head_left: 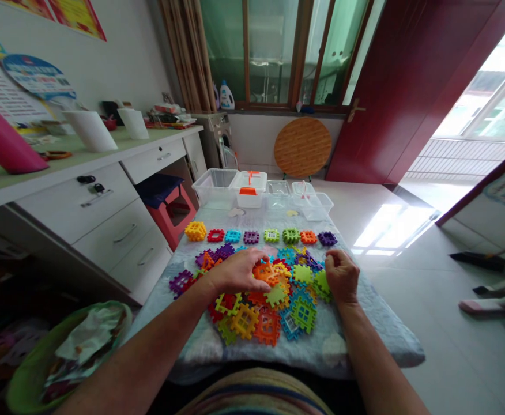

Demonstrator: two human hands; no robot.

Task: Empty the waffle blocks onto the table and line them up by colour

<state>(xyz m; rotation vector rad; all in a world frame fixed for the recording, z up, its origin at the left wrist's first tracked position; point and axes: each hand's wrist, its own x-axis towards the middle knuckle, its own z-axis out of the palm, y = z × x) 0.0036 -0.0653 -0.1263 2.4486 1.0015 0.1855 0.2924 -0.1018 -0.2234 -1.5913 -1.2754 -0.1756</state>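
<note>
A heap of colourful plastic interlocking tiles with notched edges lies on the cloth-covered table. My left hand (244,272) reaches over the middle of the heap, thumb and fingers apart on either side of an orange tile (264,273); whether they press on it I cannot tell. Just below the thumb is a light green tile (275,295). My right hand (342,275) is closed at the heap's right edge, beside a green tile (322,285). What its curled fingers hold, if anything, is hidden. Nearer me lie a yellow tile (244,320) and another orange tile (268,326).
Beyond the heap runs a row of tile stacks, from a yellow stack (195,231) to a dark purple stack (327,238). Clear plastic bins (215,187) and a lidded box (251,183) stand at the far end. A waste basket (23,374) is at lower left.
</note>
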